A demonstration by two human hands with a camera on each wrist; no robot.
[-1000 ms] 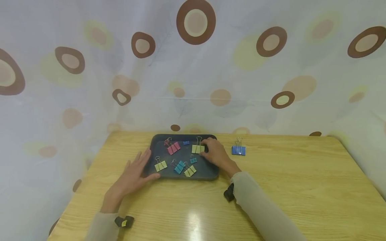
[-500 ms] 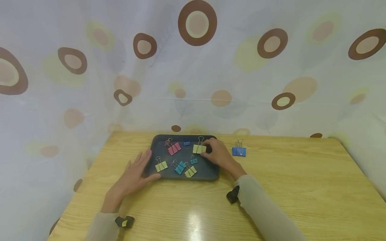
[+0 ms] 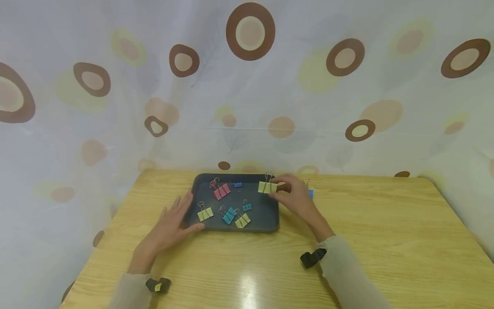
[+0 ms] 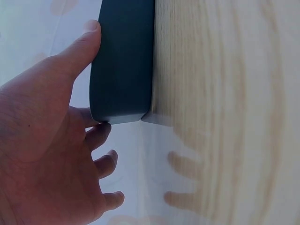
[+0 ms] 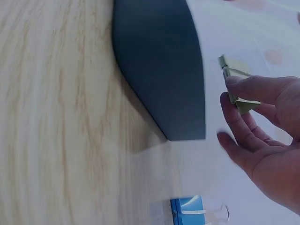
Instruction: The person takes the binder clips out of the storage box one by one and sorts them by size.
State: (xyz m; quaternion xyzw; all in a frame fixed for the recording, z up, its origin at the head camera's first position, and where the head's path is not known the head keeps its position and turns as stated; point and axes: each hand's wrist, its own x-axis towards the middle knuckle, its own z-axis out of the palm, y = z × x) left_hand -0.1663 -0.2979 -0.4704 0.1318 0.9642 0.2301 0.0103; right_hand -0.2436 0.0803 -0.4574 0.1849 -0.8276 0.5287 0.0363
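Observation:
My right hand (image 3: 298, 197) pinches a pale yellow binder clip (image 3: 267, 187) between thumb and fingertips, above the right end of the dark tray (image 3: 266, 221). The right wrist view has this binder clip (image 5: 236, 89) raised higher than the tray's wall (image 5: 161, 70). My left hand (image 3: 171, 225) lies at the tray's left front corner, fingers spread along the side and thumb on the front rim. Inside the tray are a pink binder clip (image 3: 221, 192), teal binder clips (image 3: 229, 216), smaller yellow binder clips (image 3: 205, 214) and a tiny blue binder clip (image 3: 237, 185).
On the wooden table (image 3: 386, 231), right of the tray, stands a large blue binder clip (image 3: 310, 194), partly hidden behind my right hand. It shows as a blue clip (image 5: 188, 210) low in the right wrist view. A patterned curtain (image 3: 251, 107) closes off the table's back.
My right hand has lifted the yellow binder clip and carried it rightward over the tray's right end, now covering part of the blue clip. The left hand stays at the tray corner.

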